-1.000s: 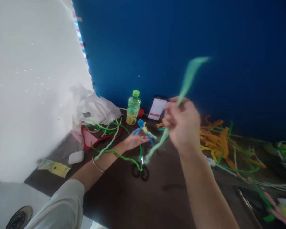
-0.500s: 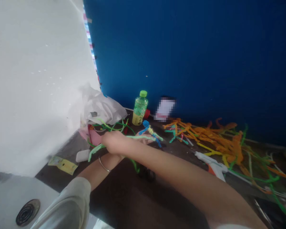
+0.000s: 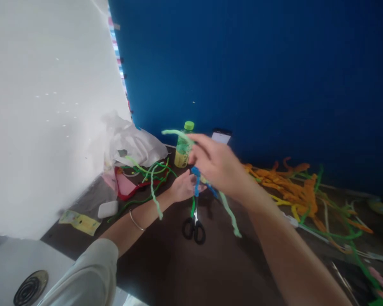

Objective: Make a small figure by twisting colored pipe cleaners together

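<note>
Movement: since the earlier frame, your right hand (image 3: 215, 163) has come from over your left forearm up beside the blue-and-yellow figure (image 3: 196, 178), and the scissors (image 3: 194, 227) now show fully at their handles.
Right hand: your fingers are pinched on a mint strip (image 3: 231, 214); mint lengths show at both sides of the hand, one reaching across the front of the bottle, the other hanging down toward the table (image 3: 159, 267). The hand hides the join between them.
Left hand: your left hand (image 3: 185, 187) is turned up with the figure against its fingers; you partly cover it with the right hand, so I cannot tell how firmly it is gripped.
Figure: it is between your two hands, above the scissors, its blue end toward the bottle.
Bottle: the clear bottle (image 3: 181, 156) stands upright with its green cap on; its lower part looks yellow, but I cannot tell liquid from label.
Bag: the white plastic bag (image 3: 132, 142) slumps by the pale wall; its contents cannot be made out.
Case: the small white case (image 3: 107, 209) lies shut near your left forearm, its inside hidden.
Packet: the yellow packet (image 3: 79, 223) lies flat near the case; I cannot tell what it holds.
Strands: green strands (image 3: 161, 168) lie before the bag; an orange bundle (image 3: 295, 187) spreads to your right.
</note>
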A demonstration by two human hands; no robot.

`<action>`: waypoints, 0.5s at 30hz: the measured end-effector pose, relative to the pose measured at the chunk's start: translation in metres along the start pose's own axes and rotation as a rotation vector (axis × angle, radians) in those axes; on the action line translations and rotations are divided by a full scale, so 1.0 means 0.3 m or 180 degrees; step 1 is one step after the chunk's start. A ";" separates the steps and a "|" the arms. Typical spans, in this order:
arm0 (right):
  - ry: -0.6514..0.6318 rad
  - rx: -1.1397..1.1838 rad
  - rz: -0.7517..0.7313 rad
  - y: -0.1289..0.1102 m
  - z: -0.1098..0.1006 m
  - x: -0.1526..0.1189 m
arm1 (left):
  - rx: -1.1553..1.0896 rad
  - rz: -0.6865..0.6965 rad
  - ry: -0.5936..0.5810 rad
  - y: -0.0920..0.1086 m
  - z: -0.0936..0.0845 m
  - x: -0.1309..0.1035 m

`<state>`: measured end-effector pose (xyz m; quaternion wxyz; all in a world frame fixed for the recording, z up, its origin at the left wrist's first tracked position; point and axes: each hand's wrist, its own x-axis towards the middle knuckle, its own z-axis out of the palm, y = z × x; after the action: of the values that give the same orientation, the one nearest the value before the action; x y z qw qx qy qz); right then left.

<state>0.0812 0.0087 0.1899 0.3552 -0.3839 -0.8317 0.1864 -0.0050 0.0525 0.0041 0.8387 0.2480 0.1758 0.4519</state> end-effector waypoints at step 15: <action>0.1596 0.3020 0.1817 0.397 0.254 -0.308 | 0.0536 0.0737 0.0638 -0.029 -0.005 0.022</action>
<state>0.1273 0.0102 0.0273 0.6086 -0.4238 -0.4131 0.5285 0.0037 0.0544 -0.0027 0.7356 0.2896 0.2661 0.5516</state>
